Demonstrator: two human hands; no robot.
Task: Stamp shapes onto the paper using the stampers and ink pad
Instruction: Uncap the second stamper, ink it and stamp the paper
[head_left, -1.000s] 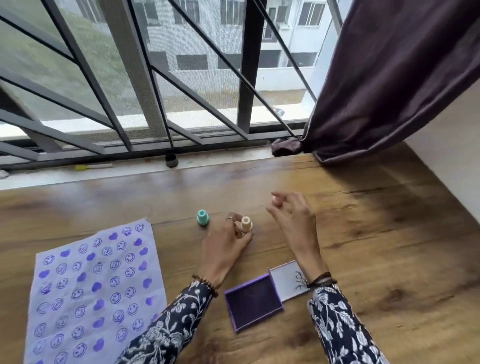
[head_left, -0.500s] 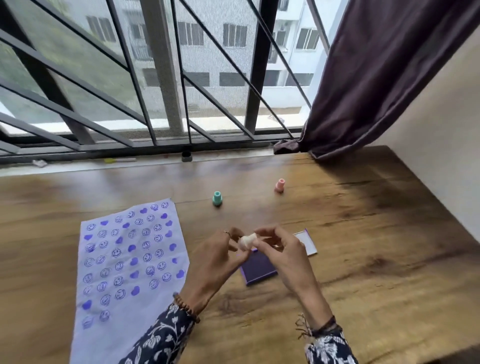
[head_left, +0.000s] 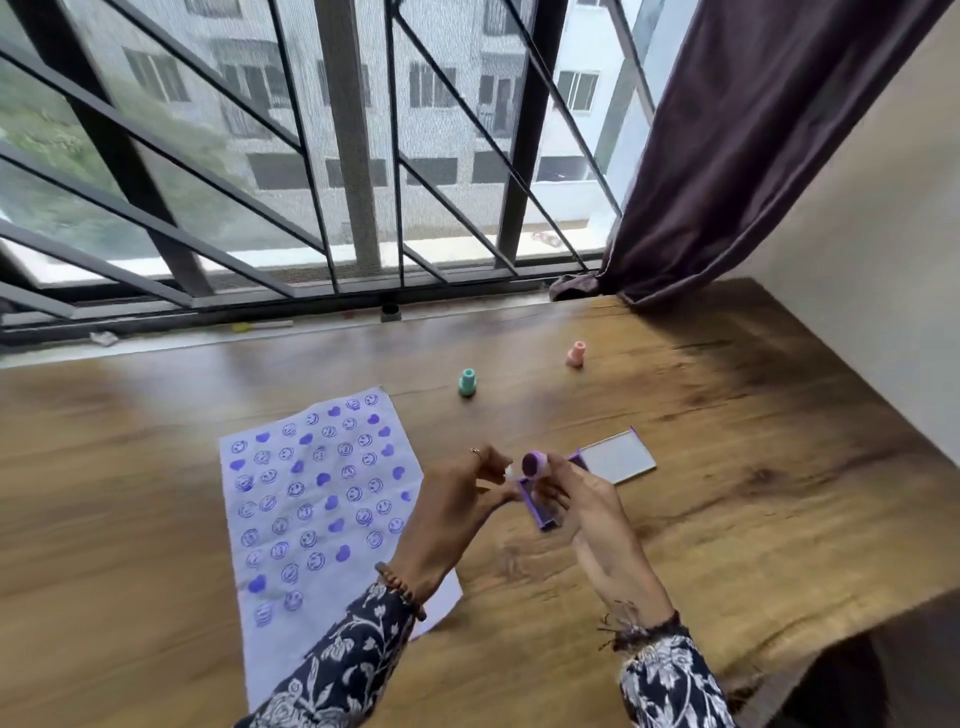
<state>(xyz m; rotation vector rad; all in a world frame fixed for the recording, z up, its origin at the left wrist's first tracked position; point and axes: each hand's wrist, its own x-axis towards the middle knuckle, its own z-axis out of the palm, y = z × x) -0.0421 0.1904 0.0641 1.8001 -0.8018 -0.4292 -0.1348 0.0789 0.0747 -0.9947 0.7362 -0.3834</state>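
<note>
My right hand (head_left: 589, 501) pinches a pale stamper (head_left: 534, 464) with its purple inked face turned towards me. It hovers just above the open purple ink pad (head_left: 543, 514), which my hands partly hide. The pad's lid (head_left: 615, 457) lies flat to the right. Close beside the stamper, my left hand (head_left: 457, 501) grips a small pale cap (head_left: 511, 472) at its fingertips. The paper (head_left: 311, 499), covered with purple smileys and hearts, lies to the left. A teal stamper (head_left: 467, 383) and a pink stamper (head_left: 575, 354) stand farther back on the table.
The wooden table (head_left: 727, 493) meets a barred window at the back. A dark curtain (head_left: 727, 156) hangs at the back right and touches the table. A white wall borders the right side. Small bits lie on the window sill (head_left: 234, 327).
My left hand lifted the pale stamper off the table and brought it over the ink pad. The right hand now holds it, and the cap has come away in the left.
</note>
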